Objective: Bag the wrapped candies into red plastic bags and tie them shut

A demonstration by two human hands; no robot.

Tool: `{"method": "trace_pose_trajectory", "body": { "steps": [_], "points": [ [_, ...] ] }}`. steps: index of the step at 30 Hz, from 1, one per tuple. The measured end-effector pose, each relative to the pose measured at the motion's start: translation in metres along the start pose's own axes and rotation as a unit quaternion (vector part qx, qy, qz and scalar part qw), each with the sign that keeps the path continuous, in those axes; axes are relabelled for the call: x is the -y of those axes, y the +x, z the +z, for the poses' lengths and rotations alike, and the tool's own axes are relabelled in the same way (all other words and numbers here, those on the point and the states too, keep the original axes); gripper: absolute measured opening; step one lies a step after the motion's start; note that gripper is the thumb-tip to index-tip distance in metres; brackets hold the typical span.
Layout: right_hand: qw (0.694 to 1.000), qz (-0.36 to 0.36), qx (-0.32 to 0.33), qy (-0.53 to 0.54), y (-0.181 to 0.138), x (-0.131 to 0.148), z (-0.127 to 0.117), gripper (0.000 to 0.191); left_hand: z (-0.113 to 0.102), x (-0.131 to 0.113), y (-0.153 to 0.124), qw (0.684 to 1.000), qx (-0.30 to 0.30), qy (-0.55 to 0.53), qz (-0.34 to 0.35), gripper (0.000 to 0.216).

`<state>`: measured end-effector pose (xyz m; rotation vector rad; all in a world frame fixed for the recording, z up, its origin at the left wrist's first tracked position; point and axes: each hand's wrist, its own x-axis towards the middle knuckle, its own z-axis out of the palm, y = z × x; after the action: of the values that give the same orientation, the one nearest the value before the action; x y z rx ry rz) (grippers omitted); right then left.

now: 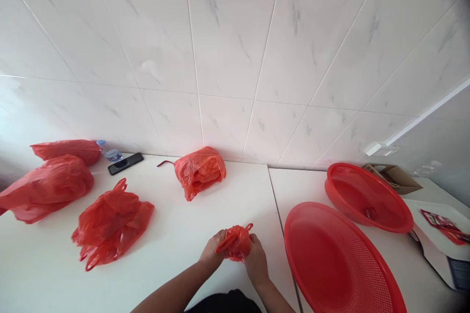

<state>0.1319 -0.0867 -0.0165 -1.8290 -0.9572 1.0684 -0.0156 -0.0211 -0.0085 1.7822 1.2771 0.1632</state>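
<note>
Both hands meet low in the middle of the view, just above the white surface (176,234), and between them sits a small crumpled red bag (237,242). The left hand (213,253) has its grip closed on the left side of the bag, with the fingers curled over the plastic. The right hand (256,260) holds the right side in the same way, its grip also closed on the bag, so the bag is pressed between the two palms and touches both. A thin loop of the bag, like a handle, stands up at its top right, near the right hand. Whether the bag rests on the surface or is lifted a little, I cannot tell. To the right of the hands, a big red basket (330,264) lies tilted on the surface, and a second basket (367,198) lies behind it, near a cardboard box (398,178). Farther back, near the tiled wall (235,49), lies a fuller bag (200,171). On the left lies a flat pile of bags (110,222), and beyond it two large bundles (47,188), a phone (126,163) and a bottle (108,152).
</note>
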Motion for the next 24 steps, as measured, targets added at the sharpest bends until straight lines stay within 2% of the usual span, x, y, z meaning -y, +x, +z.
{"method": "trace_pose_trajectory", "body": {
  "steps": [2,4,6,7,9,11,14,17,20,24],
  "points": [
    [0.999,-0.050,0.016,-0.015,0.004,0.005,-0.006,0.029,-0.004,-0.002,-0.005,1.000,-0.022,0.006,0.020,0.038],
    [0.995,-0.087,0.053,-0.015,0.008,0.011,-0.015,0.039,-0.009,-0.002,-0.012,0.997,-0.057,0.014,0.050,0.066],
    [0.992,-0.064,0.100,0.039,0.013,0.017,-0.025,0.044,-0.015,-0.002,-0.019,0.992,-0.089,0.021,0.090,0.078],
    [0.989,-0.036,0.117,0.080,0.015,0.019,-0.030,0.041,-0.017,-0.002,-0.022,0.989,-0.096,0.026,0.111,0.073],
    [0.980,0.018,0.133,0.144,0.020,0.024,-0.038,0.039,-0.021,-0.004,-0.027,0.985,-0.090,0.038,0.139,0.048],
    [0.976,0.042,0.137,0.164,0.026,0.025,-0.039,0.050,-0.021,-0.007,-0.029,0.985,-0.074,0.050,0.146,0.030],
    [0.973,0.068,0.149,0.163,0.035,0.023,-0.029,0.052,-0.015,-0.012,-0.029,0.987,-0.058,0.052,0.141,0.024],
    [0.973,0.073,0.142,0.169,0.044,0.019,-0.018,0.045,-0.006,-0.010,-0.027,0.990,-0.052,0.045,0.124,0.033],
    [0.986,0.045,0.107,0.121,0.049,0.013,-0.018,0.041,-0.002,0.000,-0.026,0.993,-0.038,0.043,0.100,0.036],
    [0.998,0.038,-0.007,-0.043,0.054,0.001,-0.036,0.041,-0.009,0.022,-0.026,0.996,-0.018,0.060,0.070,0.020]
  ]
}}
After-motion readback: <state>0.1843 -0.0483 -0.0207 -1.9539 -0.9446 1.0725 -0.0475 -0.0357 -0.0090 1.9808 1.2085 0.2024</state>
